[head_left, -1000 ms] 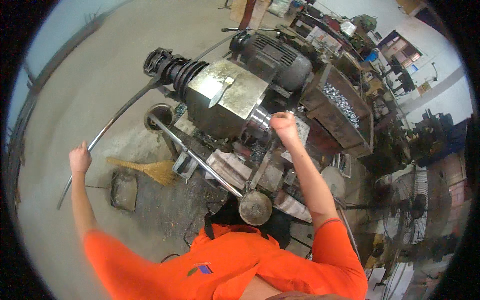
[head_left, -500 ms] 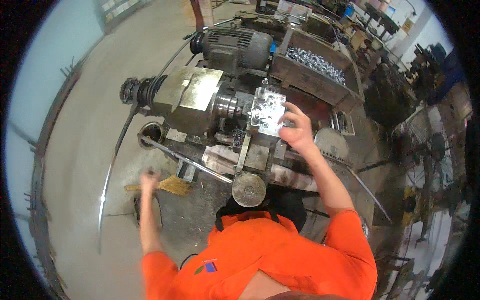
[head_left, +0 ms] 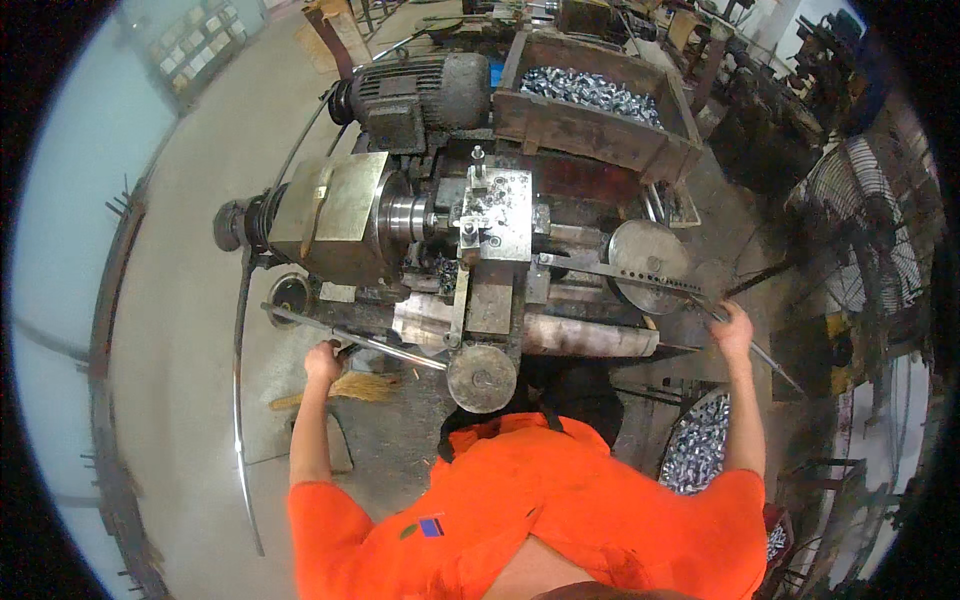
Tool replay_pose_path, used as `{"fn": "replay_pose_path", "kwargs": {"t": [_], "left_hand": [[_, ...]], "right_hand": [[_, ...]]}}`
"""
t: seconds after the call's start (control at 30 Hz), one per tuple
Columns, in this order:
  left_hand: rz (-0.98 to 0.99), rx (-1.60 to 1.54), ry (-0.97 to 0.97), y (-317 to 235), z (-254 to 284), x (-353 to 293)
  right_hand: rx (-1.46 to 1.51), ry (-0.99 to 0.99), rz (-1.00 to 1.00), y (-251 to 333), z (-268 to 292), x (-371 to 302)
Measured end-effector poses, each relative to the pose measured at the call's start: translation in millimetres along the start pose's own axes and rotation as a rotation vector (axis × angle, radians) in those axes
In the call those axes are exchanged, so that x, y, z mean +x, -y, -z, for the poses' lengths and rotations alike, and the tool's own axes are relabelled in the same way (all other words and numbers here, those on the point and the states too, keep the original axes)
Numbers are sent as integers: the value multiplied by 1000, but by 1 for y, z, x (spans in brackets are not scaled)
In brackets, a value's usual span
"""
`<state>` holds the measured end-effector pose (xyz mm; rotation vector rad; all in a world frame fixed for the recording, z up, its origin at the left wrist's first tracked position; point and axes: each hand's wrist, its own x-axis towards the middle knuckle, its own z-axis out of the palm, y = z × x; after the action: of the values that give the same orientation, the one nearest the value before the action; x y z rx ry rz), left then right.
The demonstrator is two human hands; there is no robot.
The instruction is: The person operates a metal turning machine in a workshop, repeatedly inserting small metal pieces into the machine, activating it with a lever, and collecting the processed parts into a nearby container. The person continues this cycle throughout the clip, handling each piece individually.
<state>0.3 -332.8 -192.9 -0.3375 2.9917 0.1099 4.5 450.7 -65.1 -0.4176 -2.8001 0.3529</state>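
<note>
My right hand (head_left: 733, 328) is closed around a metal lever (head_left: 768, 358) at the right of a small lathe. The lever joins a flat bar with a row of holes (head_left: 625, 272), which passes over a round metal disc (head_left: 650, 262). My left hand (head_left: 323, 362) is closed below the long steel handle (head_left: 380, 346) on the left. A dark bit shows at its fingers, too small to name. Between the hands stands the metal tool block (head_left: 508, 215) with upright bolts, beside the bright spindle chuck (head_left: 405, 218). A round knob (head_left: 481, 379) sits nearest my body.
A wooden crate (head_left: 600, 140) of small shiny metal parts stands behind the lathe, right of the motor (head_left: 425, 100). More such parts fill a container (head_left: 697, 445) by my right forearm. A straw broom (head_left: 355, 388) lies near my left hand. A large fan (head_left: 865, 230) stands at right.
My right hand has left the tool block and moved right onto the lever. My left hand has shifted slightly right, and its fingers have closed. The whole view has shifted.
</note>
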Motion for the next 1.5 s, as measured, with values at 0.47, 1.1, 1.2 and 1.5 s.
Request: {"fn": "replay_pose_path", "kwargs": {"t": [0.47,1.1,1.2,1.5], "left_hand": [[476,-1252,-119,-42,76,7],[429,-1286,-212,-52,67,12],[465,-1224,-178,-54,76,8],[543,-1201,-88,-49,71,11]], "right_hand": [[-445,240,-322,-87,-9,-119],[280,131,-454,32,-13,-212],[312,167,-507,12,-31,-216],[-412,151,-298,-96,-11,-113]]}}
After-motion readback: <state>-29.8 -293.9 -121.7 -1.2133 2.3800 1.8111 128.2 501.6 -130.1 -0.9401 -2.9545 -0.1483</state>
